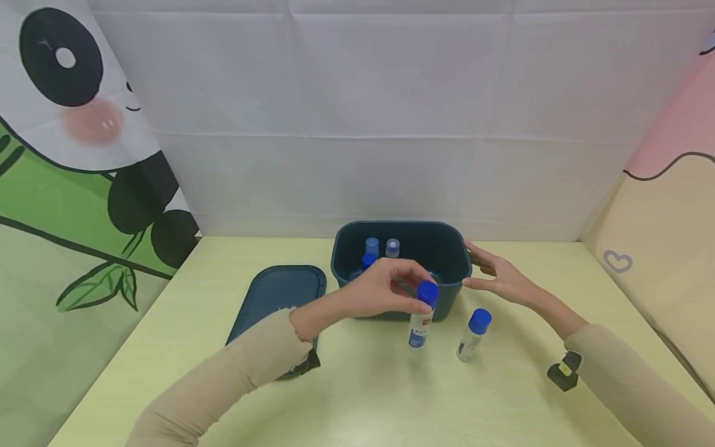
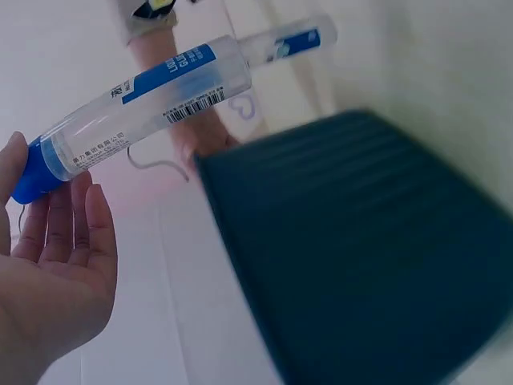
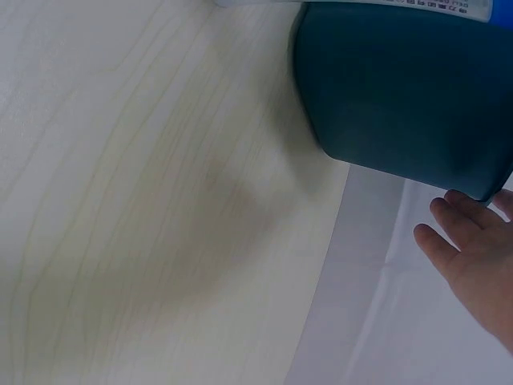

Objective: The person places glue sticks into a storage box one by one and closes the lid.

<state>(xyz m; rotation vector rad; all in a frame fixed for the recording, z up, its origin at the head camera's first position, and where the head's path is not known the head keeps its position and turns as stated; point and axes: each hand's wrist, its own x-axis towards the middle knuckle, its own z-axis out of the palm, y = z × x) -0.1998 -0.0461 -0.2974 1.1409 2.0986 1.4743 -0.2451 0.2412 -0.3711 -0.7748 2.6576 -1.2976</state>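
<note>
My left hand pinches the blue cap of a clear glue bottle in front of a dark teal bin. In the left wrist view the bottle slants, its cap between thumb and fingers of the left hand. A second blue-capped bottle stands on the table, right of the held one. At the bin's right side is my right hand, fingers extended; in the right wrist view its fingertips are at the rim of the bin, the hand uncurled.
Several blue-capped bottles are inside the bin, partly hidden by my left hand. A dark teal lid lies on the table left of the bin, partly under my left forearm. Behind the table hangs a white cloth.
</note>
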